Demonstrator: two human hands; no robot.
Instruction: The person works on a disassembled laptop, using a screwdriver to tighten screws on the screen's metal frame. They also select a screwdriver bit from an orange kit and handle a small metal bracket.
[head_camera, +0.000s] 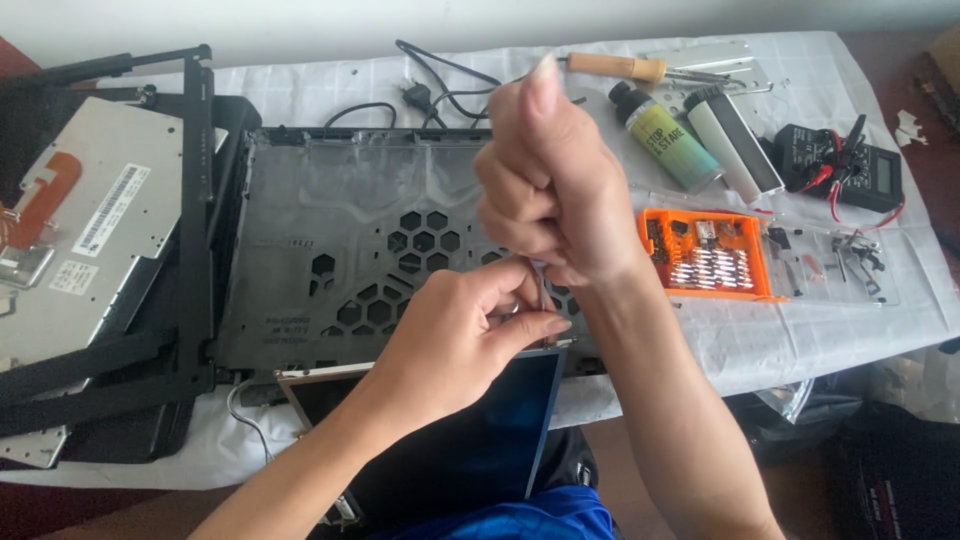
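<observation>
Left hand pinches panel corner, 6 o'clock on desk | right hand fisted on thin strip | risk: hard pull may tear strip or crack panel.

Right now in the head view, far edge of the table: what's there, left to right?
Black power plug → wooden-handled tool → green-labelled bottle → white tube with black cap → black multimeter.

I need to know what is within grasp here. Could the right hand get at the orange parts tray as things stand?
Probably yes. The orange parts tray lies on the white cloth just beside the right hand, with nothing between them. But that hand is closed in a fist above the left hand, so it would have to open first.
</observation>
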